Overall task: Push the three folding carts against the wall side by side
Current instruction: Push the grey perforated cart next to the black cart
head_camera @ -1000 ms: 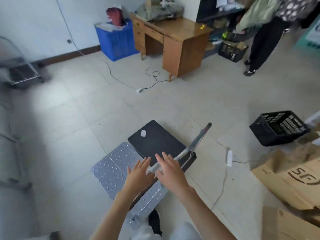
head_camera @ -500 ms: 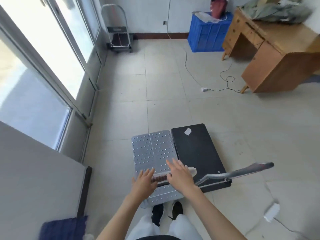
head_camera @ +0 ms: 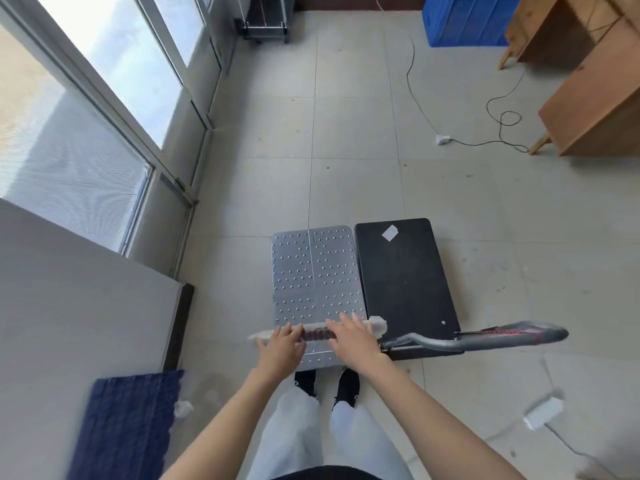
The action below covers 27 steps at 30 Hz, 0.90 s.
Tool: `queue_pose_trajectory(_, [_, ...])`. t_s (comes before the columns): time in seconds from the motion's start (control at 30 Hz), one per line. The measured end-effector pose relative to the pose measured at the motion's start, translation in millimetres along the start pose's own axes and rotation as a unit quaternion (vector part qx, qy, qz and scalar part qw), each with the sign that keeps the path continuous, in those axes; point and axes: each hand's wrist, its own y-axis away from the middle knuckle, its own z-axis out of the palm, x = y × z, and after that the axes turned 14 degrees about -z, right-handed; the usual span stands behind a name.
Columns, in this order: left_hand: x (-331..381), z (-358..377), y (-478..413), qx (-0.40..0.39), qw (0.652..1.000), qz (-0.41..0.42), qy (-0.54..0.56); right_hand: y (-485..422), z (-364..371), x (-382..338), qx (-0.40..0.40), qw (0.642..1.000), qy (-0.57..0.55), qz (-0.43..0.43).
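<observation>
Silver dimpled-metal folding platform cart (head_camera: 311,268) lies flat on the pale tiled floor directly ahead of the person. A black flat-decked folding cart (head_camera: 401,278) sits just beside it on the right, their long edges all but touching. Left hand (head_camera: 282,344) and right hand (head_camera: 353,336) lie over the silver cart's pale-wrapped handle bar (head_camera: 315,333), fingers fairly straight and pressing forward. The thumbs are hidden, so a wrap-around grip cannot be confirmed.

A second ago the pair sat slanted, facing a wooden desk (head_camera: 588,98). The person has since swung round, and both decks now run square with the tile lines. They are aimed at the third cart, a small steel-framed one (head_camera: 265,20), parked by the dark skirting board (head_camera: 346,5) at the far wall. Steering seems done and a straight push remains, though the black cart's grey handle (head_camera: 502,336) juts right, unheld.
</observation>
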Motion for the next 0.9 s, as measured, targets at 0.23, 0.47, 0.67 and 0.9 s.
queue_pose_trajectory(0.23, [-0.4, 6.1, -5.5, 0.006, 1.0, -0.006, 0.027, -20.0, 18.3, 9.8, -0.021, 1.0, -0.007, 0.015])
queue_pose_trajectory(0.47, [-1.7, -4.5, -33.2, -0.015, 0.999, 0.01, 0.033, -46.0, 7.2, 8.9, -0.029, 0.998, 0.026, 0.047])
queue_pose_trajectory(0.67, [-6.9, -19.3, -58.5, -0.039, 0.998, 0.028, 0.044, -65.2, -7.4, 5.9, -0.023, 0.998, 0.03, 0.055])
queue_pose_trajectory(0.9, [-2.8, -46.3, -98.9, -0.024, 0.998, 0.041, 0.04, -103.6, -35.5, 10.0, -0.001, 0.998, 0.028, 0.05])
